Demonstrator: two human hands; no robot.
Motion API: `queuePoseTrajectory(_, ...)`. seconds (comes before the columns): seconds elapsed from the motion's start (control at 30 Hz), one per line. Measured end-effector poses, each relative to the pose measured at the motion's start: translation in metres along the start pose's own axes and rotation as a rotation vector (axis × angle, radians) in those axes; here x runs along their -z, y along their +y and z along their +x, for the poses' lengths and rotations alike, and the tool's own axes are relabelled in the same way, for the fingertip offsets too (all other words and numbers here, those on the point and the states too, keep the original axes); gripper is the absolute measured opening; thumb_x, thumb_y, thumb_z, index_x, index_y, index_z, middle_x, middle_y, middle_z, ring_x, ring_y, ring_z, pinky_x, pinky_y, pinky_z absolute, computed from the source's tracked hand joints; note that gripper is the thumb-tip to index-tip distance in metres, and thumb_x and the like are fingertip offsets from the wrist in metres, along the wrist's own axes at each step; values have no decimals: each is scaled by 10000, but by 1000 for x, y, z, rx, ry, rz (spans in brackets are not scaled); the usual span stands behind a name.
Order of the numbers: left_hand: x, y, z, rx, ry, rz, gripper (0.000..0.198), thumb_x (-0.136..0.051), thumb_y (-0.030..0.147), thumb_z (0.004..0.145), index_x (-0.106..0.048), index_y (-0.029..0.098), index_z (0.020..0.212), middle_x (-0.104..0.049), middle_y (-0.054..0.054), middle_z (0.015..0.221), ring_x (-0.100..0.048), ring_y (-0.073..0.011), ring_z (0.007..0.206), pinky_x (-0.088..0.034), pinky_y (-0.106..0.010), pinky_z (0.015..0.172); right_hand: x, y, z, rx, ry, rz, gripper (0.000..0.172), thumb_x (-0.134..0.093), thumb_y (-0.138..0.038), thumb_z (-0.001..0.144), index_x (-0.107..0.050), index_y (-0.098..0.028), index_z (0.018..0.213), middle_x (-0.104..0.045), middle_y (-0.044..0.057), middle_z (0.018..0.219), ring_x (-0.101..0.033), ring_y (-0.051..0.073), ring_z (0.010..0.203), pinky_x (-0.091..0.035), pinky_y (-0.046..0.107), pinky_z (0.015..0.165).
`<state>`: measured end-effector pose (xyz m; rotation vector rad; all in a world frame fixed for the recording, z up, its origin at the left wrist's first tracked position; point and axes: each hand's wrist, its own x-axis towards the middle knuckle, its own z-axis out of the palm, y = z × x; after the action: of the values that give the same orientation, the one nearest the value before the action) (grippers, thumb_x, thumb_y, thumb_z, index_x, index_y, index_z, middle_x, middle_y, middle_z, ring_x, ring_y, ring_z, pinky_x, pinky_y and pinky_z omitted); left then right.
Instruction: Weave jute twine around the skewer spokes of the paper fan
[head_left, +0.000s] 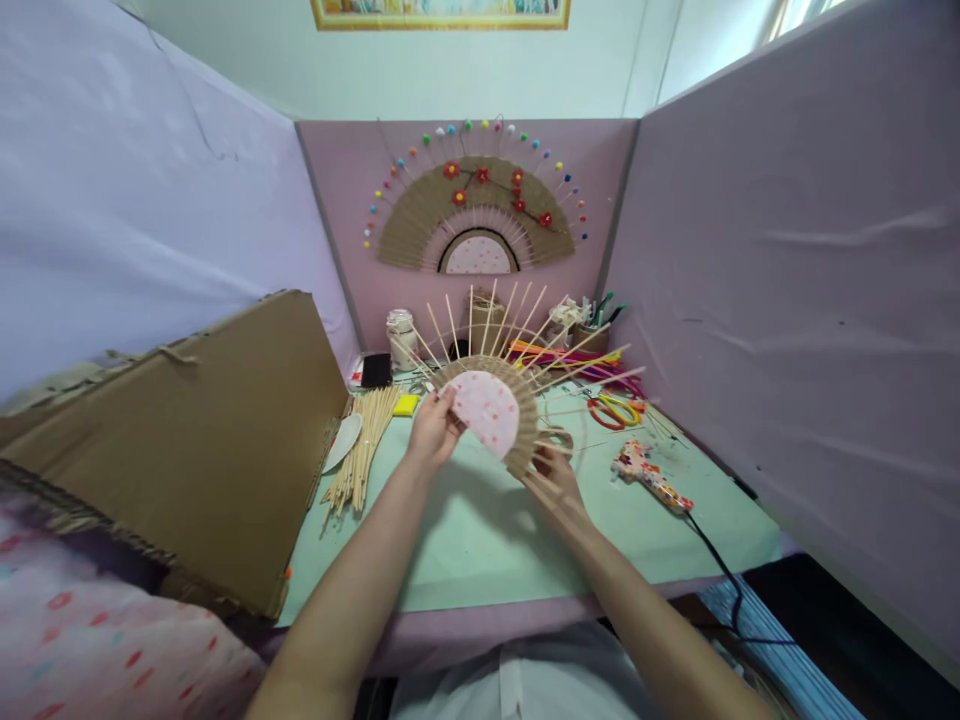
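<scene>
Between my two hands a half-round fan frame (487, 408) is held up, tilted down to the right. It has a pink dotted half-circle at its middle, a woven tan band around that, and thin wooden sticks spreading outward. My left hand (436, 428) pinches its left lower corner, thumb on the dotted face. At the right lower end, my right hand (556, 480) grips the band and lowest sticks; its fingers are partly hidden behind them. A roll of tape (559, 440) lies just beyond my right hand.
A bundle of sticks (364, 450) and a cardboard sheet (225, 440) are at left. On the right lie a glue gun (651, 476) with a black cord, scissors (611, 412) and colourful pipe cleaners (600, 368). A glass jar (402, 338) stands behind. A decorated fan (412, 220) hangs on the back panel.
</scene>
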<state>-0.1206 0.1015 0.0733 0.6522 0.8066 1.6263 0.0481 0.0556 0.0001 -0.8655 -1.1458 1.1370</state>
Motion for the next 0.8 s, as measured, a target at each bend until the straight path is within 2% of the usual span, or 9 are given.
queuePoseTrajectory(0.07, 13, 21, 11, -33, 28, 52, 174, -712, 222, 790, -566, 174, 870, -682, 32, 743, -636, -76, 649, -520, -207, 720, 14, 0, 2, 10, -93, -109, 269, -775, -336, 648, -639, -213, 845, -687, 51, 917, -658, 226, 903, -545, 369, 797)
queuePoseTrajectory(0.17, 29, 42, 14, 1, 2, 173, 244, -767, 246, 728, -568, 172, 846, -659, 47, 674, -619, -84, 569, -501, -193, 598, 37, 1, 15, 30, -97, -213, 221, -737, -340, 685, -624, -210, 824, -679, 47, 882, -650, 213, 874, -520, 374, 818)
queuePoseTrajectory(0.27, 33, 41, 2, 87, -81, 289, 298, -805, 247, 677, -583, 168, 860, -643, 47, 623, -592, -95, 496, -452, -183, 477, 56, -2, 41, 51, -23, -248, 229, -699, -370, 715, -618, -214, 862, -677, 51, 870, -641, 214, 830, -509, 387, 795)
queuePoseTrajectory(0.37, 27, 28, -19, 192, -182, 366, 377, -840, 294, 636, -598, 164, 895, -661, 24, 654, -609, -118, 506, -458, -198, 458, 64, -14, 72, 181, 60, -308, 257, -672, -393, 733, -623, -210, 908, -672, 70, 944, -623, 231, 901, -480, 415, 858)
queuePoseTrajectory(0.47, 19, 18, -36, 300, -332, 470, 439, -832, 385, 650, -575, 201, 955, -666, 40, 703, -618, -109, 538, -481, -198, 490, 57, -30, 101, 269, 19, -247, 328, -688, -423, 727, -621, -213, 971, -669, 81, 1050, -602, 241, 1007, -439, 430, 944)
queuePoseTrajectory(0.53, 14, 16, -43, 336, -395, 521, 455, -816, 428, 664, -552, 225, 973, -645, 64, 691, -602, -95, 527, -465, -184, 475, 47, -36, 116, 245, -61, -142, 380, -715, -457, 714, -626, -226, 1003, -673, 73, 1085, -602, 236, 1030, -439, 423, 952)
queuePoseTrajectory(0.67, 9, 19, -46, 330, -439, 554, 455, -801, 459, 675, -531, 227, 959, -622, 74, 685, -589, -85, 532, -453, -174, 474, 20, -37, 131, 148, -226, 117, 440, -773, -495, 674, -652, -250, 1018, -679, 51, 1136, -584, 227, 1109, -429, 375, 972)
queuePoseTrajectory(0.73, 9, 19, -44, 328, -439, 556, 457, -799, 464, 674, -527, 227, 953, -623, 72, 692, -586, -84, 539, -457, -175, 483, 8, -36, 134, 102, -278, 190, 477, -797, -516, 638, -656, -248, 1007, -704, 47, 1061, -615, 225, 1044, -448, 367, 940)
queuePoseTrajectory(0.8, 9, 19, -41, 328, -436, 554, 455, -797, 464, 673, -526, 228, 953, -628, 68, 700, -585, -86, 543, -464, -180, 495, 1, -37, 135, 73, -310, 202, 499, -825, -513, 599, -663, -231, 977, -717, 43, 932, -643, 207, 893, -479, 356, 858)
